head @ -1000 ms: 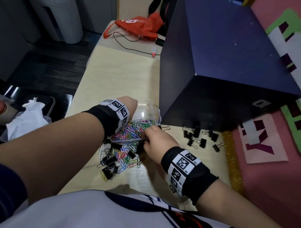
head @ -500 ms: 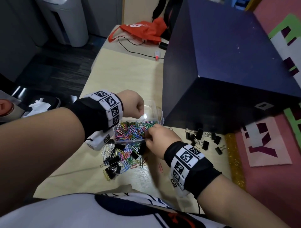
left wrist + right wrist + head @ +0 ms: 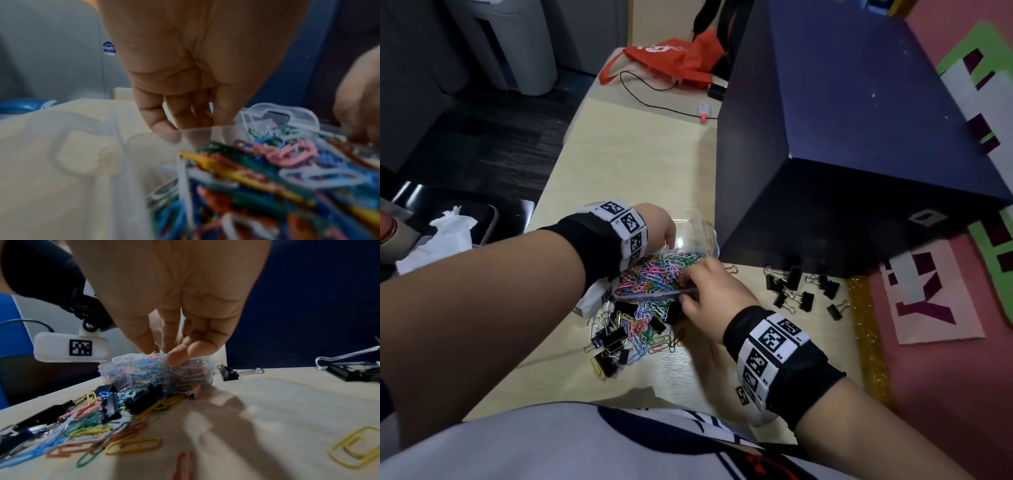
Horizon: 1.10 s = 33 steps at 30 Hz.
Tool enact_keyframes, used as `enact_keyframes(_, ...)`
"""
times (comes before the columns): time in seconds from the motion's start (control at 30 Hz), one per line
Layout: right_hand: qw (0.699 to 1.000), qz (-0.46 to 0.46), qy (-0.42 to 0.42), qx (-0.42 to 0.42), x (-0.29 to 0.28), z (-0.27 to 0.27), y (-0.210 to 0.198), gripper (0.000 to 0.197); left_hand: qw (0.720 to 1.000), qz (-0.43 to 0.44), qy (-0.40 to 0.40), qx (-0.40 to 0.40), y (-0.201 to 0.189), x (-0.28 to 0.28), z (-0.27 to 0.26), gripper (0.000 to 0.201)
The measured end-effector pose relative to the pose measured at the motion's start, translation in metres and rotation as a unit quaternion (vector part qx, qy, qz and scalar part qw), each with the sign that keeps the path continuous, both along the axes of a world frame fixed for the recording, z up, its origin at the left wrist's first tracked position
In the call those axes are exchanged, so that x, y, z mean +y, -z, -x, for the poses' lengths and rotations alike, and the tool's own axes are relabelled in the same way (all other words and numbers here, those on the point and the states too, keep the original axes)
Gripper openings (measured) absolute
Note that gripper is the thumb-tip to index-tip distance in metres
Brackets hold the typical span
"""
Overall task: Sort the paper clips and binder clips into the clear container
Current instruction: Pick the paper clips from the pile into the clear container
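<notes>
A clear container [image 3: 693, 229] heaped with coloured paper clips [image 3: 654, 274] stands on the pale table [image 3: 640, 164]. My left hand [image 3: 657, 226] curls over its far left rim, fingertips [image 3: 164, 128] down behind the clear wall [image 3: 197, 134]. At the near right side my right hand [image 3: 698, 281] has thumb and fingertips [image 3: 174, 356] pinched together in the clips on top of the container [image 3: 144, 374]. A loose pile of paper clips and black binder clips [image 3: 626, 329] lies just in front. Several black binder clips [image 3: 794, 287] lie apart to the right.
A big dark blue box [image 3: 842, 154] stands right behind the container. An orange bag [image 3: 674, 58] and a black cable [image 3: 654, 99] lie at the table's far end. A pink mat [image 3: 945, 377] borders the right. Loose paper clips [image 3: 131, 446] lie near my right wrist.
Both hands stay at the container. My right hand's fingers have shifted slightly from its near edge onto the clips inside. The head view has shifted a little.
</notes>
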State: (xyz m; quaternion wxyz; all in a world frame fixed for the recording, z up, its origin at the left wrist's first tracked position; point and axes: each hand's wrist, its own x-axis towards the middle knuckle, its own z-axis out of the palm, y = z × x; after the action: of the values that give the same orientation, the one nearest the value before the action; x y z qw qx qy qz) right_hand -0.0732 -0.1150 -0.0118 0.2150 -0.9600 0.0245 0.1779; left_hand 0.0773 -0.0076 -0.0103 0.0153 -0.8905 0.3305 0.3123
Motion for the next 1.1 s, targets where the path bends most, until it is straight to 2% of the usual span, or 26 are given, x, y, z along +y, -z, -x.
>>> enact_keyframes(0.13, 1.0, -0.004, 0.003, -0.003, -0.001, 0.0, 0.002, 0.031, 1.0, 0.015, -0.019, 0.018, -0.009, 0.002, 0.0, 0.03)
enact_keyframes(0.23, 1.0, -0.006, 0.006, -0.013, 0.001, -0.003, 0.002, 0.028, 0.997, 0.057, -0.039, 0.023, -0.017, 0.007, 0.0, 0.024)
enact_keyframes(0.4, 0.999, 0.006, 0.009, -0.031, 0.005, -0.011, -0.004, 0.027, 0.981, 0.146, -0.08, 0.103, -0.02, 0.017, 0.0, 0.028)
enact_keyframes(0.43, 0.999, 0.007, -0.005, -0.036, 0.006, -0.012, -0.006, 0.031, 0.981, 0.148, -0.08, 0.095, -0.02, 0.019, 0.0, 0.027)
enact_keyframes(0.57, 0.993, 0.039, -0.106, 0.021, 0.009, -0.017, -0.009, 0.06, 0.997, 0.062, -0.03, -0.031, -0.014, 0.024, -0.003, 0.02)
enact_keyframes(0.7, 0.988, 0.088, -0.116, 0.059, 0.008, -0.019, -0.003, 0.07, 0.999, -0.022, 0.012, -0.034, -0.014, 0.03, -0.001, 0.017)
enact_keyframes(0.87, 0.988, 0.094, -0.105, 0.061, 0.008, -0.021, -0.002, 0.068, 0.996, -0.025, 0.016, -0.08, -0.012, 0.036, -0.002, 0.015)
enact_keyframes(1.03, 0.995, 0.102, -0.01, 0.007, 0.008, -0.016, -0.004, 0.044, 0.994, -0.033, 0.014, -0.099, -0.008, 0.038, 0.001, 0.02)
enact_keyframes(1.1, 0.995, 0.095, -0.03, 0.015, 0.008, -0.013, -0.001, 0.045, 0.994, -0.029, 0.012, -0.101, -0.008, 0.038, 0.001, 0.022)
